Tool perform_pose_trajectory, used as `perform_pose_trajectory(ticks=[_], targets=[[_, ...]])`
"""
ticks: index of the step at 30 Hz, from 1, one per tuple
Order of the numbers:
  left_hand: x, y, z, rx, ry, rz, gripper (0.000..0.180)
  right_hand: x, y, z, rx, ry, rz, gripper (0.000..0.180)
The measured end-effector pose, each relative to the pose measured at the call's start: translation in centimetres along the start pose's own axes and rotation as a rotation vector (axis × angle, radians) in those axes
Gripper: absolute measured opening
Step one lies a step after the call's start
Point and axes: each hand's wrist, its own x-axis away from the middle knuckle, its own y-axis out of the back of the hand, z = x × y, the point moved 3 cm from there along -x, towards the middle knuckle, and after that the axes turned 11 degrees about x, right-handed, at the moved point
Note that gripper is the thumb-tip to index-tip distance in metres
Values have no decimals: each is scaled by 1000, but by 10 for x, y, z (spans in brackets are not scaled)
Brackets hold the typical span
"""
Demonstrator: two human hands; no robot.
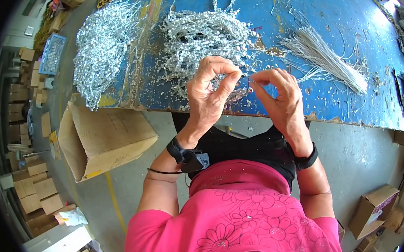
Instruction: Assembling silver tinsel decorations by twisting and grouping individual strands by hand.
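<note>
Silver strands (203, 32), left hand (204, 91) and right hand (284, 95) pinched narrow, contents unclear, faintly printed carton (113, 131)

A blue surface (375, 51), scuffed and worn to brown patches in places, fills the upper part of the view, its near edge chipped. Bright light glares off its right side. Below spreads a smooth grey floor (94, 207), marked by a yellow line (115, 200). An open cardboard carton (116, 128) stands just beside the near edge, at left. Farther left, brown boxes (45, 186) are stacked beyond a white flat-topped piece of furniture (61, 247). At lower right, another open box (361, 215) sits on the floor
</note>
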Motion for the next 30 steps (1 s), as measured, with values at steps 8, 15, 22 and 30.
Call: perform_pose_trajectory(ticks=[8, 15, 22, 30], targets=[[2, -13, -6, 217, 42, 112, 5, -4, 0, -1, -825, -327, 417, 19], [13, -21, 5, 484, 198, 151, 5, 2, -5, -11, -1015, -403, 455, 15], [9, -6, -3, 206, 226, 46, 17, 6, -7, -13, -959, -449, 388, 13], [-6, -6, -35, -511, -256, 289, 28, 6, -6, -9, -873, -438, 374, 16]])
